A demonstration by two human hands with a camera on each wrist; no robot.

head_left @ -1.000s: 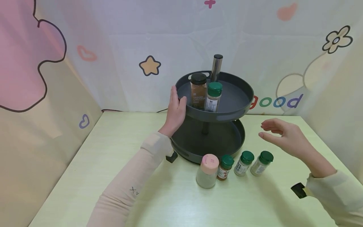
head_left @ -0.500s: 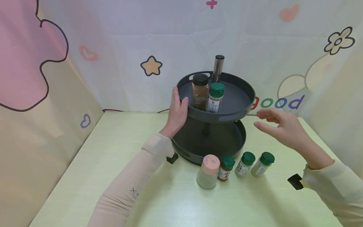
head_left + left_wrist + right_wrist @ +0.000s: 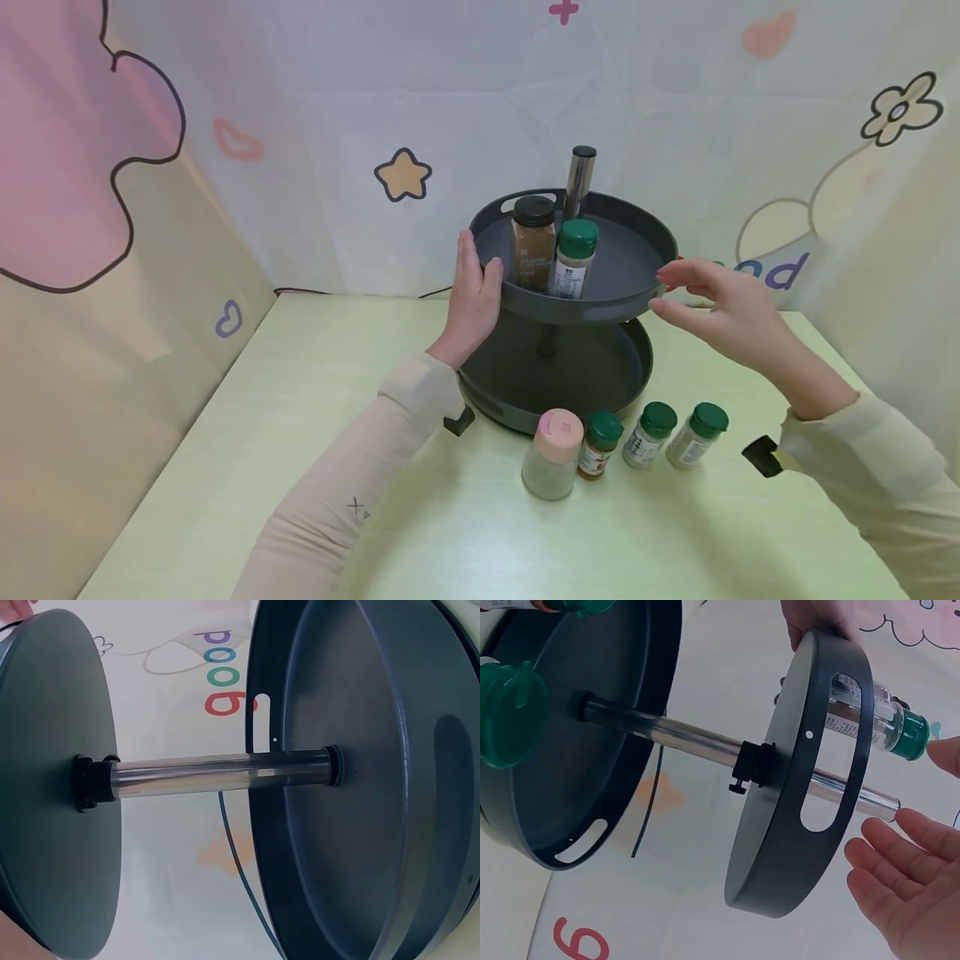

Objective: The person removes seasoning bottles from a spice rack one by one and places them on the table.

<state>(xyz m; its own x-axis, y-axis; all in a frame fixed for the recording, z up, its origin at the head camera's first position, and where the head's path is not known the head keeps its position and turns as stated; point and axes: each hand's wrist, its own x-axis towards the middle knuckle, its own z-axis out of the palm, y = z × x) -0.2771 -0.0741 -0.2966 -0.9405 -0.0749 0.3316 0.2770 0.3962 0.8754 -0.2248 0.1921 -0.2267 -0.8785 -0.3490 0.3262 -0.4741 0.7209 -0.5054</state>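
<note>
A dark grey two-tier turntable rack stands on the table, with an upper tray (image 3: 630,250) above a lower tray (image 3: 540,387). My left hand (image 3: 476,300) rests along the upper tray's left side, fingers straight and thumb near the front rim. Beside the right rim hovers my right hand (image 3: 738,317), its fingers bent slightly; the right wrist view shows that hand (image 3: 911,877) holding nothing. A black-lidded ground cinnamon jar (image 3: 533,250) and a green-lidded spice bottle (image 3: 573,262) stand upright in the upper tray. In the left wrist view a metal pole (image 3: 217,772) joins the tiers.
Before the rack stand a pink-lidded shaker (image 3: 552,462), a green-lidded bottle with reddish contents (image 3: 596,450), and two pale green-lidded bottles, one nearer (image 3: 645,437) and one at the right (image 3: 693,437). A printed curtain (image 3: 337,133) closes the back.
My right hand has moved left and up to the upper tray's right rim. The left hand stays at the left side, and the bottles keep their places.
</note>
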